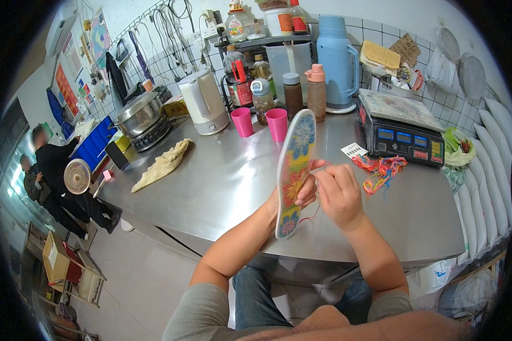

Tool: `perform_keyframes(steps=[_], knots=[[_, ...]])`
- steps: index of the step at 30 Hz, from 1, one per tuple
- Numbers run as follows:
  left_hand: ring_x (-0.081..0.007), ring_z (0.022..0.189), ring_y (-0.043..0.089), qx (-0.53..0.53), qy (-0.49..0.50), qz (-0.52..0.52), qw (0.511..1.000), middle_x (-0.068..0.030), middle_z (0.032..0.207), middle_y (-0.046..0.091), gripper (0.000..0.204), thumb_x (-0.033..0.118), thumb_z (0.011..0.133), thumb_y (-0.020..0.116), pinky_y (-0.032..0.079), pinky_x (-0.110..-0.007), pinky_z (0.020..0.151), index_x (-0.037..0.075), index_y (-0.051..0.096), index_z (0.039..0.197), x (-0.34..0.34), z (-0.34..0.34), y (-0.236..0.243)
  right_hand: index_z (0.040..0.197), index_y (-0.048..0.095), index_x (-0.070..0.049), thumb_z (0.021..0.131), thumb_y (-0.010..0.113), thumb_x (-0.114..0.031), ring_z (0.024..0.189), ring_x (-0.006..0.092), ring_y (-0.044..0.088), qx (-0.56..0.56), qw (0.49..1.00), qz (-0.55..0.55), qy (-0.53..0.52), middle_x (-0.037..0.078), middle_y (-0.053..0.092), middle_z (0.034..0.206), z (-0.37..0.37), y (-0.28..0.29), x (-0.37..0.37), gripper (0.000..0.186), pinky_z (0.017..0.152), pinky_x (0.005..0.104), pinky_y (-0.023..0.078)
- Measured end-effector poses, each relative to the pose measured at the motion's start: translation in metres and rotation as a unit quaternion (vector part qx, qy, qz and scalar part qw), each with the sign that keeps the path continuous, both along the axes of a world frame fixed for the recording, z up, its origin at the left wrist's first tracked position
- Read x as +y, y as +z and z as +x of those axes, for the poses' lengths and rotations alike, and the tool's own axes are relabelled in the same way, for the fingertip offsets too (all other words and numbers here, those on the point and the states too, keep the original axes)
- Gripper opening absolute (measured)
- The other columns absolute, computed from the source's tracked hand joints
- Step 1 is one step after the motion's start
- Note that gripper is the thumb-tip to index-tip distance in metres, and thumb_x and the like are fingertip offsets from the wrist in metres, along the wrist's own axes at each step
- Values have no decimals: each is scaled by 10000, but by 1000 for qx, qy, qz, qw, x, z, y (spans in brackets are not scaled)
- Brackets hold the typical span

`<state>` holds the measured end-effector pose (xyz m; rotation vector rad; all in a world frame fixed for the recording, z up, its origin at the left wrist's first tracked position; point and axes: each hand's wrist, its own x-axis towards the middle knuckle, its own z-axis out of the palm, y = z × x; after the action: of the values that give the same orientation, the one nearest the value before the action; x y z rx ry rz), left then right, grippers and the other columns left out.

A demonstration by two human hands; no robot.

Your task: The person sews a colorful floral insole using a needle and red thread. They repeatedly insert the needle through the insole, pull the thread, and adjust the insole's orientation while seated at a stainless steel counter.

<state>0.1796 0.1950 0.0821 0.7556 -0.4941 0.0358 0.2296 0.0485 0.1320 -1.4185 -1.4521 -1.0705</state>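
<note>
A person's left hand (306,193) grasped a flat, insole-shaped piece with a white edge and multicoloured floral stitching (297,162), raised above a silver metal table (233,170), its long axis running from 7 toward 1 o'clock. The right hand (341,190) sat just off its 3 o'clock side, fingertips pinched together on something too small to tell; the left was nearer, touching the piece. Tangled, bright multicoloured thread (381,169) lay at 2 o'clock from the right hand.
</note>
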Motion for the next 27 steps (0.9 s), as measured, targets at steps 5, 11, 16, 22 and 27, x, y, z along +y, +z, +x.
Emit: perform_keyframes(steps=[5,11,16,22,27], knots=[[-63,418,364,85,176,84,977,22,567,457,438,287,898,527,249,-205,395,19,449,1234,-16,-6,15,876,574,-20,685,592,55,754,238,531,201,977,-11,70,93,503,803,11,-13,8,206,641,319,453],[-120,963,574,68,291,93,950,-76,1101,582,405,143,911,506,469,-253,829,13,398,1279,-29,-4,14,940,610,-20,786,581,14,775,132,609,611,757,26,231,51,633,903,31,-37,28,160,654,268,487],[-119,949,579,42,321,176,930,-86,1091,589,463,60,891,512,477,-254,805,28,328,1314,-30,-10,17,977,617,-16,845,558,-116,774,143,631,666,694,12,273,73,653,906,35,-37,25,176,640,268,517],[-133,941,585,46,282,143,948,-92,1079,590,404,68,891,506,479,-279,829,27,366,1268,-25,-3,7,1020,589,-27,840,569,-151,803,142,623,623,740,-1,255,62,641,934,52,-60,28,219,666,275,515],[-149,1009,548,30,234,119,964,-77,1110,558,358,128,869,526,450,-306,880,38,436,1203,-14,13,-5,1141,490,-50,892,502,-206,946,158,565,652,686,-10,323,73,551,1088,93,-90,40,294,776,301,505]])
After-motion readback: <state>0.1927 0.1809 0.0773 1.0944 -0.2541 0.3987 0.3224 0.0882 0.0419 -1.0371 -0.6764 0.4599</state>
